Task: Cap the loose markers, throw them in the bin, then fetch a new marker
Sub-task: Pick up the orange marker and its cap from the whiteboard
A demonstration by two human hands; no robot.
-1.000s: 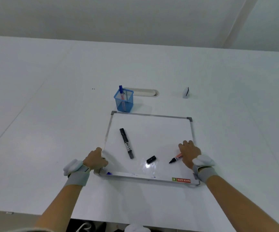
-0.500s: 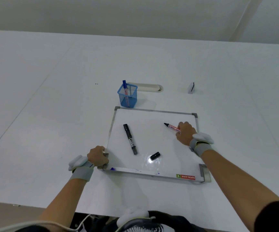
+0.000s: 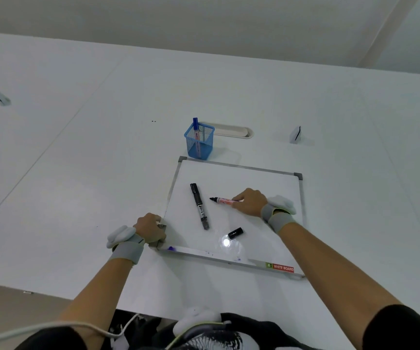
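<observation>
A small whiteboard [image 3: 259, 180] lies flat on the white table. My right hand [image 3: 250, 202] grips an uncapped red-barrelled marker [image 3: 222, 199] whose black tip points left over the board. A black marker [image 3: 199, 206] lies along the board just left of that tip. A loose black cap [image 3: 235, 233] rests near the board's front edge, below my right hand. My left hand [image 3: 150, 229] clutches the board's near left corner. A blue mesh pen cup [image 3: 198, 141] behind the board holds a capped blue marker [image 3: 196, 133].
An oval cable slot [image 3: 234, 131] sits in the table behind the cup. A small white holder [image 3: 295, 135] stands to its right and another [image 3: 0, 97] far left. The table's front edge [image 3: 39, 293] runs just below my wrists. No bin is in view.
My right hand picked the red marker off the board's front right, lifted it, then carried it left towards the board's middle. My left hand stayed on the corner. The camera tilted.
</observation>
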